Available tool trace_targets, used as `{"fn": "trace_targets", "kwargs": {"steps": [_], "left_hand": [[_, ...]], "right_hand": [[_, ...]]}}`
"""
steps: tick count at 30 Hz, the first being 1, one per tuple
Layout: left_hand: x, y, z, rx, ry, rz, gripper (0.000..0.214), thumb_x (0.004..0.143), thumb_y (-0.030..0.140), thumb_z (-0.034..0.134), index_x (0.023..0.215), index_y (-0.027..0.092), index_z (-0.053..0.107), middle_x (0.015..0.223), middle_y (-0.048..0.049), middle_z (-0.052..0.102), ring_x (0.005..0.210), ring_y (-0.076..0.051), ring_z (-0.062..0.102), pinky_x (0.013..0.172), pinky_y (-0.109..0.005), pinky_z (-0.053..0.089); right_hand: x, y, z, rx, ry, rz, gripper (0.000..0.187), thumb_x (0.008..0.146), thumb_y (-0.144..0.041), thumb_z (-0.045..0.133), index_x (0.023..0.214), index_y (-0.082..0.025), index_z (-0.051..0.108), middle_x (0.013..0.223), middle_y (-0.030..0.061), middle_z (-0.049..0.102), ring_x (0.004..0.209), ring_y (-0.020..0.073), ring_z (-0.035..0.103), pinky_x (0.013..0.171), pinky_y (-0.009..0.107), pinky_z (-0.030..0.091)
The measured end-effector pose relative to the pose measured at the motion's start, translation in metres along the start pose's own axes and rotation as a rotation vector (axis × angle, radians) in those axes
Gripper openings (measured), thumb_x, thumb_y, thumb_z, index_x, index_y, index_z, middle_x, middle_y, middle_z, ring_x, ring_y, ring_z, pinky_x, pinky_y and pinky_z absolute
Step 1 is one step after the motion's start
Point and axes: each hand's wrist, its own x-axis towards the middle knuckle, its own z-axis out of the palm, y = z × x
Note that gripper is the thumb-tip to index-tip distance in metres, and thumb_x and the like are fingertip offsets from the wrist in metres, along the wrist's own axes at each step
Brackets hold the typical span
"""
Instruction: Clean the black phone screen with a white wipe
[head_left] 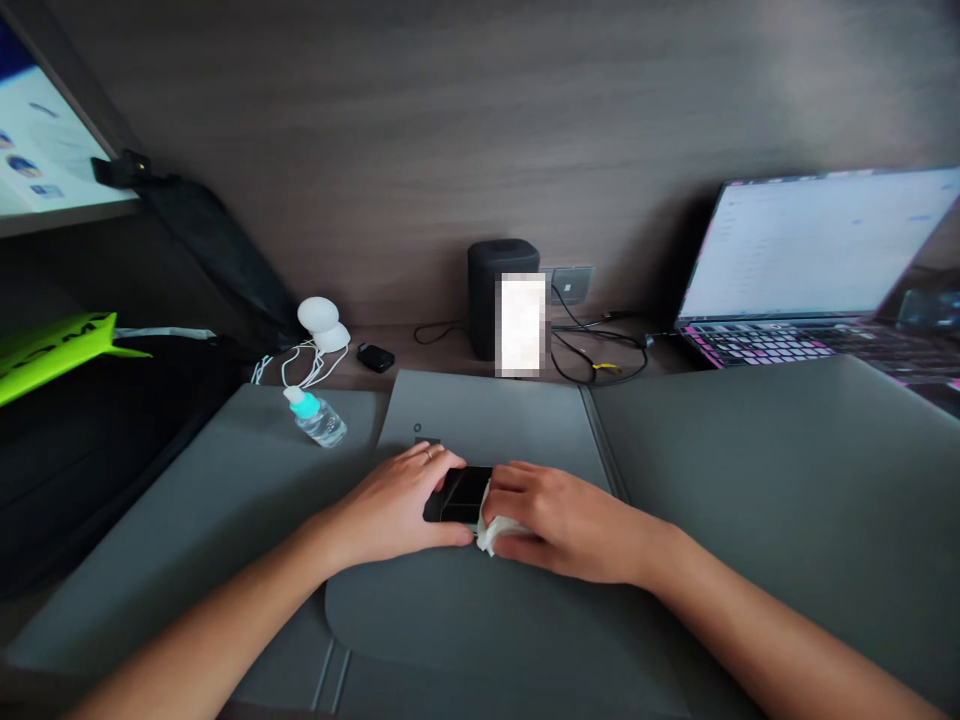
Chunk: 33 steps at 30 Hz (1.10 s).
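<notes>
A black phone (466, 494) with a dark glossy screen lies on a grey mat in front of me. My left hand (394, 505), with a ring on one finger, grips the phone's left end between thumb and fingers. Bunched in my right hand (559, 520) is a white tissue (493, 530), pressed against the right part of the phone. My right fingers are curled over the tissue and hide that end of the phone. A small clear spray bottle (324, 420) with a turquoise collar lies on the mat beyond my left hand.
At the back stand a black speaker (484, 300) and a white round device (318, 316) with its cord, near a small black object (375, 357). Black cables (574, 370) run toward an open laptop (817, 260) at right. A black bag (97, 450) sits at left.
</notes>
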Motion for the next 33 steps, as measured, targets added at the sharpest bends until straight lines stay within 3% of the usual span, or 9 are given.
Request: {"fn": "trace_targets", "kwargs": {"steps": [9,15,33], "left_hand": [[-0.001,0.000,0.000,0.002,-0.007,-0.005,0.051,0.074,0.044,0.073,0.116,0.023,0.055,0.096,-0.0035,0.059,0.092,-0.026,0.058,0.078,-0.037,0.046],[-0.001,0.000,0.000,0.002,-0.013,-0.010,0.050,0.075,0.046,0.072,0.117,0.024,0.055,0.095,-0.0033,0.059,0.092,-0.026,0.059,0.079,-0.038,0.046],[-0.001,0.001,-0.002,0.012,-0.022,-0.018,0.052,0.075,0.047,0.073,0.116,0.020,0.056,0.097,-0.0039,0.059,0.093,-0.026,0.058,0.080,-0.038,0.046]], "right_hand": [[-0.006,0.005,-0.007,0.028,-0.038,0.021,0.012,0.087,-0.017,0.063,0.099,-0.018,0.065,0.095,0.0058,0.060,0.087,0.0189,0.057,0.076,0.030,0.045],[-0.010,0.004,-0.011,0.102,-0.081,0.048,0.008,0.091,-0.015,0.060,0.096,-0.018,0.066,0.094,0.0043,0.062,0.088,0.0173,0.060,0.077,0.028,0.046],[0.006,0.013,0.009,-0.010,0.143,0.060,0.016,0.097,-0.014,0.048,0.097,-0.017,0.064,0.095,0.0064,0.060,0.087,0.0170,0.058,0.077,0.029,0.046]]}}
